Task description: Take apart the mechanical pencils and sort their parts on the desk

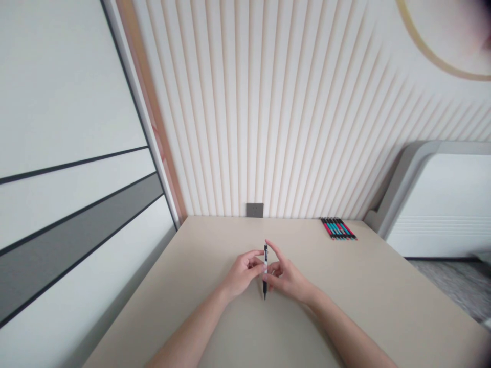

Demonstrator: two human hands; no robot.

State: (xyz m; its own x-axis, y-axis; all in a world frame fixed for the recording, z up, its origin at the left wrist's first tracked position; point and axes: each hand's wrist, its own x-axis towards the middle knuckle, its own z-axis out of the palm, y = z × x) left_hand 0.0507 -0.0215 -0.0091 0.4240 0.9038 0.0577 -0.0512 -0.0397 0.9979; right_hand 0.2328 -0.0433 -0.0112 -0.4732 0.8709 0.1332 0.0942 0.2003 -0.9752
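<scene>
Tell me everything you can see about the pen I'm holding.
The slim pen looks plastic: dark upper end with an apparent clip, pale middle, black lower part narrowing to a tip. Fingers of the left hand and right hand hold it, the right index finger at its top end. The tip points toward you; whether it touches the table is unclear.

1. I see bright, soft, even light across the pale tabletop (207, 235).
2. A faint, soft-edged shadow lies beside my right forearm (345, 327); a greyer one runs along the foot of the cabinet (69, 76).
3. The ribbed wall (238, 102) fans out and smears toward my upper right.
4. Darkness clouds both right-hand corners of my view.
5. Markings on my pen (265, 287) are too soft to read.
</scene>
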